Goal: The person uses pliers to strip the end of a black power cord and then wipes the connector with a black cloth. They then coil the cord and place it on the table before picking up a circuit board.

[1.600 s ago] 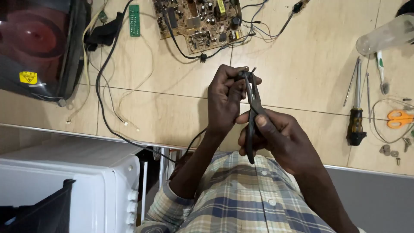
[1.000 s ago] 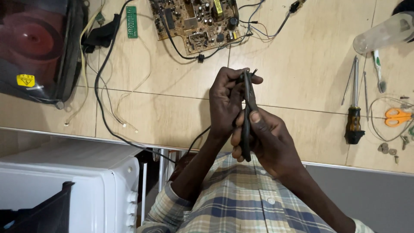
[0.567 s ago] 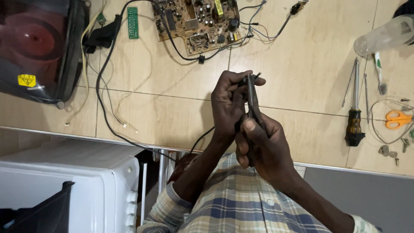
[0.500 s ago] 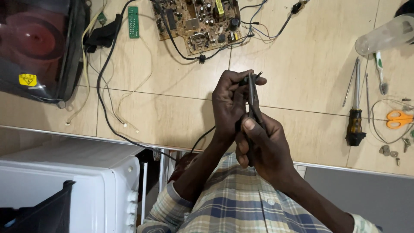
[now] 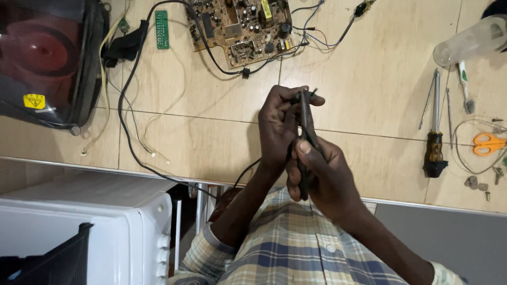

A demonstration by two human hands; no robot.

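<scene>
Both hands meet above the near edge of the tabletop (image 5: 200, 142). The right hand (image 5: 325, 179) has its grip clenched round the dark handles of a pair of pliers (image 5: 305, 138), thumb pressed along the top, with the tool's nose pointing toward the far edge. The left hand (image 5: 279, 129) curls its fingers close at the pliers' tip, pinching what looks like a thin black wire (image 5: 248, 168) that trails down toward the near edge; the exact contact is hidden by the fingers.

Toward the far edge lies a bare circuit board (image 5: 237, 24) with cables. A picture tube (image 5: 45, 58) occupies the far left corner. Near the right edge rest a screwdriver (image 5: 435, 132), orange scissors (image 5: 488, 143) and a clear plastic bottle (image 5: 472, 41). Below the near edge stands a white appliance (image 5: 90, 227).
</scene>
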